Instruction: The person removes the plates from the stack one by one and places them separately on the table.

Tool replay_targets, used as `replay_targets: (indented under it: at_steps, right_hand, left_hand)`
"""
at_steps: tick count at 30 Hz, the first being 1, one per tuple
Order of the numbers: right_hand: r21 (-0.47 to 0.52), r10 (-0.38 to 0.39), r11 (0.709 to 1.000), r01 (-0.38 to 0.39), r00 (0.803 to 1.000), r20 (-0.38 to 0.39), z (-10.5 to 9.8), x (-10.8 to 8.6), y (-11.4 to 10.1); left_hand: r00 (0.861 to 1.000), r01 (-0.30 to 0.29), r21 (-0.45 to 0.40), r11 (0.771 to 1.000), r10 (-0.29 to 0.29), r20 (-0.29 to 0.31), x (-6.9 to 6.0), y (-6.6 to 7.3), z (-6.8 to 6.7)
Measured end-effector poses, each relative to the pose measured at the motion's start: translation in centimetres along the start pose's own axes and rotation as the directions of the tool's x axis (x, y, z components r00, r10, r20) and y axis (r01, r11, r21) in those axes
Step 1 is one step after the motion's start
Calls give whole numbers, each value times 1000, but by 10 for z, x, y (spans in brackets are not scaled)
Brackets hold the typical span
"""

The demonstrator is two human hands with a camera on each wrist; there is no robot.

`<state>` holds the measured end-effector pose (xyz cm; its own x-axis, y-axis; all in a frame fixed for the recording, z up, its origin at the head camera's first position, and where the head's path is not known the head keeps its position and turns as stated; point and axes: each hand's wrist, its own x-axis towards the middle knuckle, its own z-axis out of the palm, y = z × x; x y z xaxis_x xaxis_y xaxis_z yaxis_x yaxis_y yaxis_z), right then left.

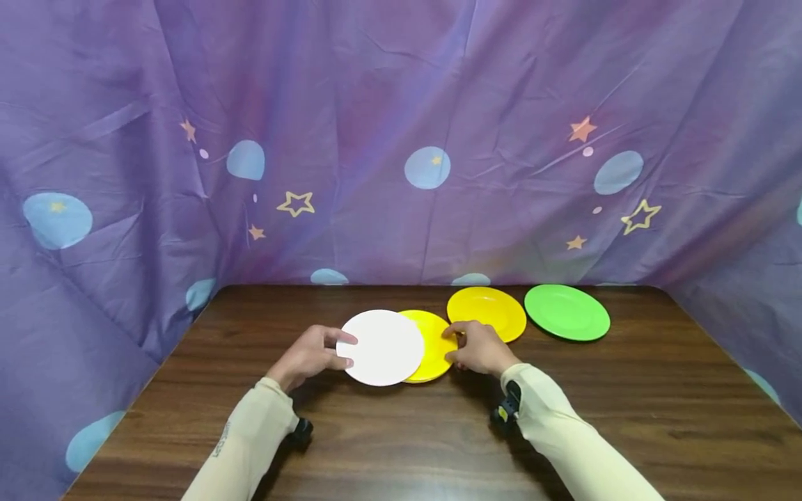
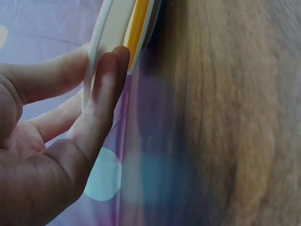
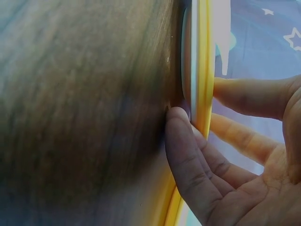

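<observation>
A white plate is pinched at its left edge by my left hand. It overlaps the left part of a yellow plate. In the left wrist view the white plate stands a little apart from the yellow plate's rim. My right hand grips the right edge of the yellow plate, with fingers on both sides of the rim. Beneath that yellow rim, the right wrist view shows a white rim and a further plate edge, its colour unclear.
Behind my right hand lies another yellow plate on the brown wooden table. A green plate lies to its right, near the back edge. A purple curtain with stars and round spots hangs behind the table and at both sides.
</observation>
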<state>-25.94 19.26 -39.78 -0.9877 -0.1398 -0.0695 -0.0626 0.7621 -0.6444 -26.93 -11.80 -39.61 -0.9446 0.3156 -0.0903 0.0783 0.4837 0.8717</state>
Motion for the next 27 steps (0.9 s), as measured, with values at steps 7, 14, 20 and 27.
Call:
replay_targets:
  at_steps: [7, 14, 20, 27]
  right_hand:
    - [27, 20, 999, -20, 1000, 2, -1, -2, 3]
    - [32, 22, 999, -22, 1000, -11, -1, -1, 5]
    - [36, 21, 999, -21, 1000, -8, 0, -1, 4]
    - [36, 3, 999, -2, 1000, -13, 0, 1, 1]
  left_hand:
    - [999, -11, -63, 998, 13, 31, -1, -5, 1]
    - [1000, -4, -88, 996, 7, 27, 1, -8, 1]
    - [1000, 24, -111, 993, -24, 1, 1, -11, 0]
    - [997, 27, -128, 991, -36, -71, 3, -13, -3]
